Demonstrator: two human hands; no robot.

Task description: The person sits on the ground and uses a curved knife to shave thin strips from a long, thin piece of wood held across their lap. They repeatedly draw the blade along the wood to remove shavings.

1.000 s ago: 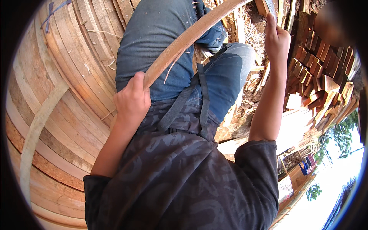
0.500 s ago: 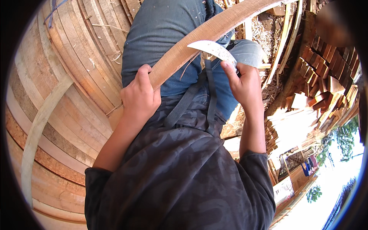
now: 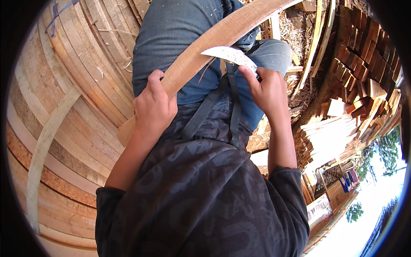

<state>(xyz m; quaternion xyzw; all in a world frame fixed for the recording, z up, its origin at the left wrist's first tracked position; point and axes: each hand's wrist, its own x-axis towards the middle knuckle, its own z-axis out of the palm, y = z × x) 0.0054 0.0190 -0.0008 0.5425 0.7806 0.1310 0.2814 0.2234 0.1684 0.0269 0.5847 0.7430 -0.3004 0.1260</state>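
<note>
A long wooden board [image 3: 214,39] lies slantwise across my jeans, its near end beside my left forearm. My left hand [image 3: 155,103] is wrapped round the board's lower part, with the thumb side up over the edge. In my right hand [image 3: 266,88] is a knife with a curved, pale, spotted blade [image 3: 230,56]; its handle is mostly hidden in the fist, and my thumb presses near the blade's base. The blade points left, its tip over the board's right edge. A thin dark shaving [image 3: 206,70] hangs from that edge just below the blade.
Long planks [image 3: 81,55] lie side by side on the left, with a pale strip [image 3: 45,145] across them. Wood shavings [image 3: 295,34] litter the ground ahead. Stacked cut timber [image 3: 364,81] fills the right side. Dark straps [image 3: 234,103] lie at my waist.
The knife and my right hand have shifted slightly left, with the blade tip further over the board. The whole view has tilted a little. Both grips stay the same.
</note>
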